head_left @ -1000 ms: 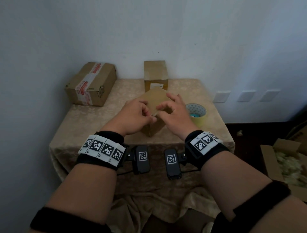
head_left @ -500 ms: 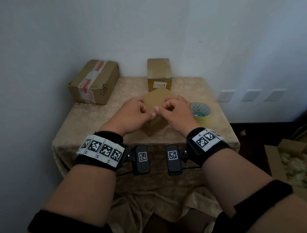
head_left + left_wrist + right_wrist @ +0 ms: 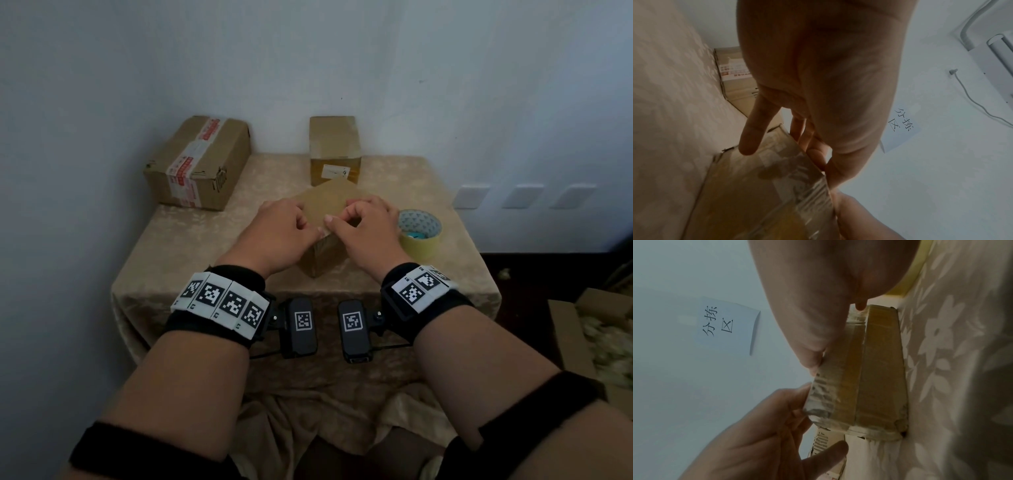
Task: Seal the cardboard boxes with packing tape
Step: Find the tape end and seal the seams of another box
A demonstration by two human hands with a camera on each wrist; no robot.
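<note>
Head view: pale wall corner, small table under a beige floral tablecloth. The small brown cardboard box with glossy clear tape on top sits near the front centre, turned corner-on. Roll of yellowish packing tape just to its right; a larger red-and-white-taped carton and a tall narrow carton at the back. Left hand and right hand meet at the box's near top corner, fingers curled, thumbs almost touching. Left wrist view: little finger rests straight on the box's side, other fingers over the top edge; full grip hidden. Right wrist view: thumb presses wrinkled tape at the top edge. Box looks light, stiff, slippery where taped: best held by the bare side walls, I'd say.
</note>
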